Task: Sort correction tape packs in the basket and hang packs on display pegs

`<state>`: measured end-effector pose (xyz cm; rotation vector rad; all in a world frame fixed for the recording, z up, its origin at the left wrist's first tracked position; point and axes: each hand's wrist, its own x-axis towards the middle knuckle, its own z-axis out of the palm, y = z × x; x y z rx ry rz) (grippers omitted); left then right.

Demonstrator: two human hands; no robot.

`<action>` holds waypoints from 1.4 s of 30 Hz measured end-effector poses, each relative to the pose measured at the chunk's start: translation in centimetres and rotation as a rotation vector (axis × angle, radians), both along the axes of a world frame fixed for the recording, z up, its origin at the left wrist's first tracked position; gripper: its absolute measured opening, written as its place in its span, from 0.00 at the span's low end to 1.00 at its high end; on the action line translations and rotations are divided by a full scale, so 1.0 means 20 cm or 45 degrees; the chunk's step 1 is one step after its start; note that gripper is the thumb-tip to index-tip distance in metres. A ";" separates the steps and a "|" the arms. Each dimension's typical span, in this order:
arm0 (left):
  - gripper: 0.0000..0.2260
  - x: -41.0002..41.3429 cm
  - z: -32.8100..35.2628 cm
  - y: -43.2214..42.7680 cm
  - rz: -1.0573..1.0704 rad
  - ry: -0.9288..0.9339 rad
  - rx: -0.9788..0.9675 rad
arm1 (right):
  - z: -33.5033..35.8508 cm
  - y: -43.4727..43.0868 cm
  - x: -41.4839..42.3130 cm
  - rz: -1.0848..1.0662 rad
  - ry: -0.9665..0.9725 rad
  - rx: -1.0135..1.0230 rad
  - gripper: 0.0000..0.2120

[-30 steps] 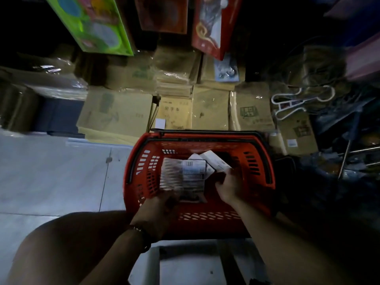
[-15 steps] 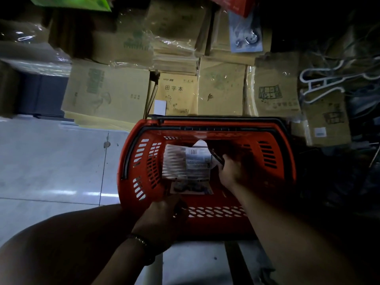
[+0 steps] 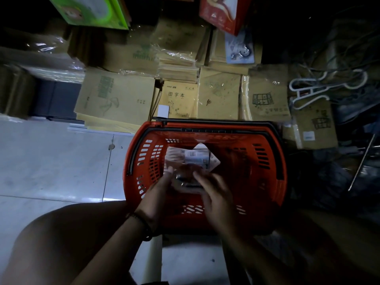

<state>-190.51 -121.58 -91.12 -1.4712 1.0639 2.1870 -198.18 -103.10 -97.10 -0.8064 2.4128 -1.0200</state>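
Observation:
A red plastic basket (image 3: 267,161) with black handles stands on the floor in front of me. Over its inside I hold a small stack of clear correction tape packs (image 3: 193,158) with white barcode labels. My left hand (image 3: 162,194) grips the stack's lower left edge, fingers pointing up along it. My right hand (image 3: 216,192) lies with spread fingers on the lower pack (image 3: 186,183) of the stack. Motion blur hides the fingertips. No display pegs are in view.
Piles of brown exercise books (image 3: 181,99) in clear wrap lie right behind the basket. White plastic hangers (image 3: 320,87) and dark clutter with a metal rod (image 3: 362,163) fill the right side. Pale floor tiles (image 3: 51,161) stretch to the left. My knee (image 3: 61,243) is at bottom left.
My right hand has come out of the basket's right part and now lies on the stack. My left hand has slid up along the stack's left edge.

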 end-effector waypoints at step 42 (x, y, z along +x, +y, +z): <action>0.27 0.07 0.01 -0.01 -0.363 -0.139 -0.648 | -0.03 -0.05 -0.13 -0.132 -0.021 0.538 0.17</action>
